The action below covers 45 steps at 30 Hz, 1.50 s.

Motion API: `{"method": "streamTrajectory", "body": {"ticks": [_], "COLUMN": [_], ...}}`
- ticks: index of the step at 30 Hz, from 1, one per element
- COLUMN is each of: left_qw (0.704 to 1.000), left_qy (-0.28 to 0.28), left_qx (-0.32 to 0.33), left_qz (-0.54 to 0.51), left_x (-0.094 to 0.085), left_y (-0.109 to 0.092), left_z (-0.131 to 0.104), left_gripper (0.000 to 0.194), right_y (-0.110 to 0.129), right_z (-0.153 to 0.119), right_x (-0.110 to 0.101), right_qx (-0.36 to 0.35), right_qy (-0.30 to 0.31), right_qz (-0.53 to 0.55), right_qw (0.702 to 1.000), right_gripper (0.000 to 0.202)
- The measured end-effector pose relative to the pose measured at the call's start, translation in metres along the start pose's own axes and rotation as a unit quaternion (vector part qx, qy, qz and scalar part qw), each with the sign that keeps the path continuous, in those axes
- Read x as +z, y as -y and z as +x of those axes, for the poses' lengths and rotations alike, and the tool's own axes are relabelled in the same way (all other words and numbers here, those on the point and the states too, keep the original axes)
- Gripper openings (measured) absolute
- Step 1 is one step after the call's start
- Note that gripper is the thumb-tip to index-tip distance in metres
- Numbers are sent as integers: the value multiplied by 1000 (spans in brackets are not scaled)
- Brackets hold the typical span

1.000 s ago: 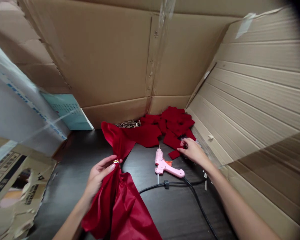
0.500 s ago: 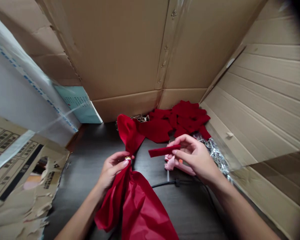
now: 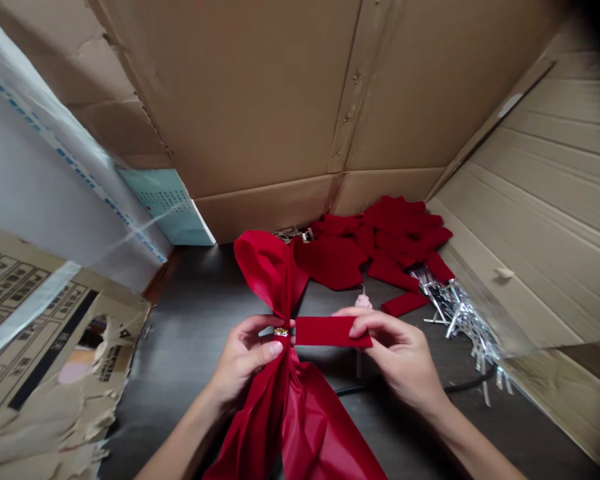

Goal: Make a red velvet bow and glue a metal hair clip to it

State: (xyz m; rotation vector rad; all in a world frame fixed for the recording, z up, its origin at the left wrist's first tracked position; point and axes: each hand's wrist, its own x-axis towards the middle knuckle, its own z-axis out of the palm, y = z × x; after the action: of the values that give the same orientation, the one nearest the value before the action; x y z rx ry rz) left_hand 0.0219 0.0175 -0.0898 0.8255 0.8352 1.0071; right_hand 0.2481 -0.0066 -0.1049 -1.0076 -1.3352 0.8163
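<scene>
My left hand (image 3: 253,353) pinches the gathered waist of a red fabric bow (image 3: 307,420), whose loop points up and whose wide tails hang toward me. A small gold twist tie (image 3: 281,331) wraps that waist, right at the fingertips. Between thumb and fingers, my right hand (image 3: 393,343) holds a short flat red fabric strip (image 3: 325,331), level, its free end close beside the tie. Behind the right hand shows part of a pink glue gun (image 3: 363,302); the rest of it is hidden.
Red cut fabric pieces (image 3: 395,230) lie heaped at the back, with one loose strip (image 3: 405,304) in front. Silver twist ties (image 3: 463,317) spread at the right. A black cable (image 3: 475,381) crosses the dark table (image 3: 180,320). Cardboard walls (image 3: 260,100) enclose the back and sides.
My right hand has brought the red strip left to the bow's waist and turned its flat face toward me. The view has shifted slightly. My left hand keeps its pinch.
</scene>
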Motion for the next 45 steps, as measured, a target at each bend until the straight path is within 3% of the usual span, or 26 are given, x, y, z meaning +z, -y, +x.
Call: {"method": "streamTrajectory", "body": {"ticks": [7, 16, 25, 34, 45], "left_qw": [1000, 997, 991, 986, 986], "left_qy": [-4, 26, 55, 115, 57], "left_qx": [0, 30, 59, 27, 40], "left_qz": [10, 64, 105, 117, 152], "left_x": [1, -1, 1, 5, 8], "left_y": [3, 10, 9, 17, 16], "left_z": [-3, -5, -6, -8, -8], "left_gripper": [32, 32, 29, 33, 41], "right_y": [5, 9, 9, 13, 14], "right_z": [-8, -7, -6, -9, -9], "right_x": [2, 5, 0, 14, 10], "right_qx": [-72, -41, -32, 16, -6], "right_qy": [14, 133, 117, 170, 187], "right_qz": [-139, -96, -96, -62, -63], "right_qw": [988, 986, 988, 983, 980], "right_gripper": [21, 25, 23, 28, 26]}}
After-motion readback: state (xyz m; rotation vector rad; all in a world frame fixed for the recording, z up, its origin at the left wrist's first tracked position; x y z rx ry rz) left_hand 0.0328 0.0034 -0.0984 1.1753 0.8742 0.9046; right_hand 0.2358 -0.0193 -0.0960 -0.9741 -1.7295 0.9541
